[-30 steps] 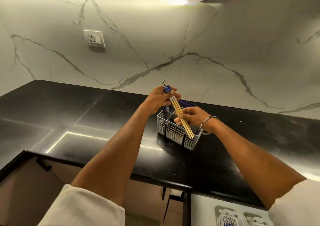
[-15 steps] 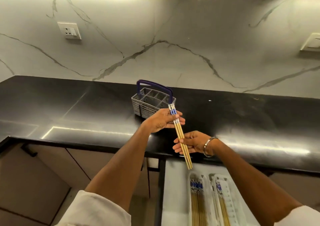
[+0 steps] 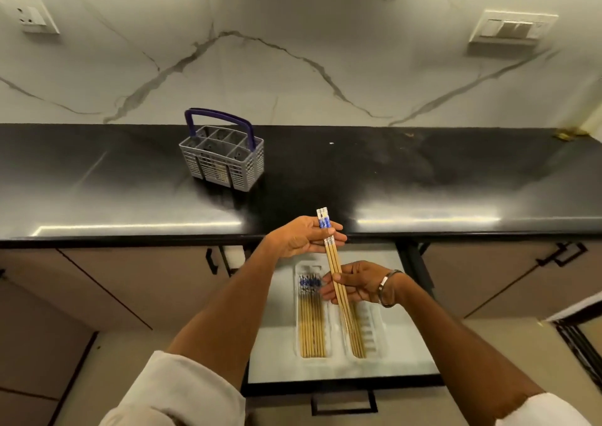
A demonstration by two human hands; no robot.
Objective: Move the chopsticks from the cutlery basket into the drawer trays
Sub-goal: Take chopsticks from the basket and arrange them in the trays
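Note:
A small bundle of wooden chopsticks [image 3: 332, 256] with blue-and-white tops is held over the open drawer [image 3: 404, 354]. My left hand [image 3: 303, 238] grips the patterned tops at the counter's front edge. My right hand [image 3: 358, 284], with a metal bangle on the wrist, pinches the shafts lower down. Under them lie two clear trays: the left tray [image 3: 298, 314] holds several chopsticks, and the right tray [image 3: 374, 331] holds a few, partly hidden by the held bundle. The grey cutlery basket [image 3: 221, 165] with a purple handle stands on the black counter; its compartments look empty from above.
The glossy black counter [image 3: 423, 181] runs along a marble wall carrying a socket [image 3: 29, 15] at left and a switch plate [image 3: 511, 29] at right. Shut brown cabinet doors [image 3: 130, 282] flank the open drawer. A dark frame [image 3: 580, 337] stands at the lower right.
Both hands have carried the chopsticks from the basket back over the counter edge to above the drawer trays. The view has tilted down, showing the whole drawer.

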